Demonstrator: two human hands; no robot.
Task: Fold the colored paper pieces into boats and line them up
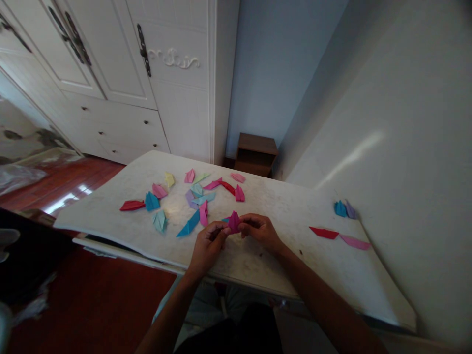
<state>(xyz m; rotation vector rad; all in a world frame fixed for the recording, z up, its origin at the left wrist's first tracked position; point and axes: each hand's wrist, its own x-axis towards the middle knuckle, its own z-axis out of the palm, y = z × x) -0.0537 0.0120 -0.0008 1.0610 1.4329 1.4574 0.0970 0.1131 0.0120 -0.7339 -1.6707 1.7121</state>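
Between my two hands, just above the near edge of the table, is a magenta folded paper piece (233, 221) with a pointed top. My left hand (211, 242) pinches its left side with thumb and fingers. On its right side my right hand (261, 231) grips it the same way. A bit of blue paper shows behind it, near my left fingertips. Close to my left hand lie a blue paper boat (189, 224) and a pink folded paper (203, 213). Beyond them sit a light blue paper boat (204, 198) and a lilac paper piece (191, 199).
On the white table (283, 206), several more folded papers lie at the left, among them a red one (132, 205) and a blue one (151, 201). At the right are a red paper boat (323, 232) and a pink one (354, 242). A wall (387, 123) borders the right side.
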